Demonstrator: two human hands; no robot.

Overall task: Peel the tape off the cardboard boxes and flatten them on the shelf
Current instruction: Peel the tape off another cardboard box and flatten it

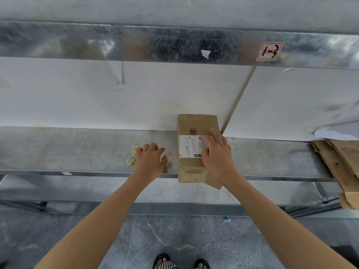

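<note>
A small brown cardboard box [194, 129] is lying on the metal shelf [77, 150], right of centre; its far end is seemingly reaching the white back wall, and its near end is overhanging the shelf's near edge, with a flap poking out at the near right corner; it is apparently still keeping some height, so flattening looks unfinished. The right hand [217, 154] is resting palm-down on its top, fingers slightly apart over the white shipping label [189, 146], probably pinning the box against sliding. Just left of the box, the left hand [150, 158] is covering a wad of crumpled tape [131, 159], fingers curling down over it; whether they are clamping it I cannot tell; this is likely peeled tape being set aside. At the far right, flattened cardboard [338, 164] is lying stacked.
</note>
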